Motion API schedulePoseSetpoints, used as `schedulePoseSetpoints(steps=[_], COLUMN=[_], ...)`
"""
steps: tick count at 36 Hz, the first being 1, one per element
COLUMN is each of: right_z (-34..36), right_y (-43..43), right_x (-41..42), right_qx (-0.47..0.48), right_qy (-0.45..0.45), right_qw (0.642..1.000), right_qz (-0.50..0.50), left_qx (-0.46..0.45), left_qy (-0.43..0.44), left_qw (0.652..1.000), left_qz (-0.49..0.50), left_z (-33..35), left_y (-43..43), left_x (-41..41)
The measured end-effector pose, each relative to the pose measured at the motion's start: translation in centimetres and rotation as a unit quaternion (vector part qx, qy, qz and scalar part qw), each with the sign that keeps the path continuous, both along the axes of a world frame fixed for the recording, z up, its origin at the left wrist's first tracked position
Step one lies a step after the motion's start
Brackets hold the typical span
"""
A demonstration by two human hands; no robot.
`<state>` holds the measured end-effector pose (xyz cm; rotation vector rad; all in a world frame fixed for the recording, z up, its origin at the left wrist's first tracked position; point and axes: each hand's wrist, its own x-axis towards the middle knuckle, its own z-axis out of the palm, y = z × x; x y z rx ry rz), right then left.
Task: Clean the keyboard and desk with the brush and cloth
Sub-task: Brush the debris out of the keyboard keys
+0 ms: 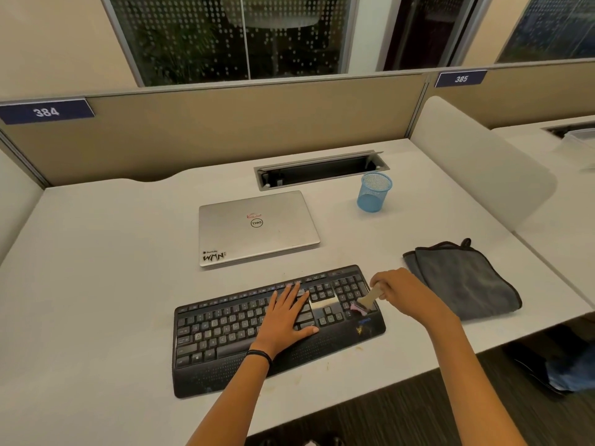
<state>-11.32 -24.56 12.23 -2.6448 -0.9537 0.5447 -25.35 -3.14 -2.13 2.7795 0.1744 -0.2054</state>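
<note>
A black keyboard (pixel 225 333) lies on the white desk (pixel 96 268) near its front edge. My left hand (pixel 286 313) rests flat on the keys right of the middle, fingers straight and spread. My right hand (pixel 399 291) grips the handle of a small brush (pixel 365 302), whose pink bristles touch the number pad at the keyboard's right end. A folded grey cloth (pixel 463 281) lies on the desk just right of the keyboard, untouched.
A shut silver laptop (pixel 257 226) sits behind the keyboard. A blue mesh cup (pixel 373 191) stands at the back right, beside an open cable tray (pixel 322 170). Beige partitions (pixel 209 130) enclose the back; a white divider (pixel 476 169) bounds the right.
</note>
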Motion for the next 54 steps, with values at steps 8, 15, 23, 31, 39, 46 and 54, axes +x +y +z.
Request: schedulePoseSetpoints(steps=[8, 15, 23, 31, 39, 46, 54], right_z=[0.5, 0.7, -0.1, 0.7, 0.4, 0.2, 1.1], right_y=[-1.2, -1.3, -1.8, -1.7, -1.6, -1.4, -1.2], right_x=[0.0, -0.8, -1.3, -1.4, -1.4, -1.7, -1.5], right_qx=[0.025, 0.006, -0.004, 0.027, 0.0, 0.01, 0.006], right_qy=[-0.004, 0.022, -0.027, -0.057, -0.021, -0.038, -0.037], right_qw=[0.999, 1.0, 1.0, 0.998, 1.0, 0.999, 0.999], right_qz=[-0.023, 0.011, 0.004, -0.012, 0.007, 0.002, 0.012], left_qx=[-0.007, -0.001, 0.001, -0.001, 0.002, 0.003, 0.001], left_qy=[-0.007, -0.006, -0.011, -0.009, -0.007, -0.004, -0.002], left_qw=[1.0, 1.0, 1.0, 1.0, 1.0, 1.0, 1.0], left_qz=[0.001, 0.0, -0.001, -0.002, -0.001, -0.001, 0.002], left_z=[-0.2, -0.2, -0.4, -0.5, -0.2, -0.1, -0.2], left_y=[0.0, 0.0, 0.1, 0.1, 0.1, 0.0, 0.0], left_x=[0.0, 0.0, 0.0, 0.0, 0.0, 0.0, 0.0])
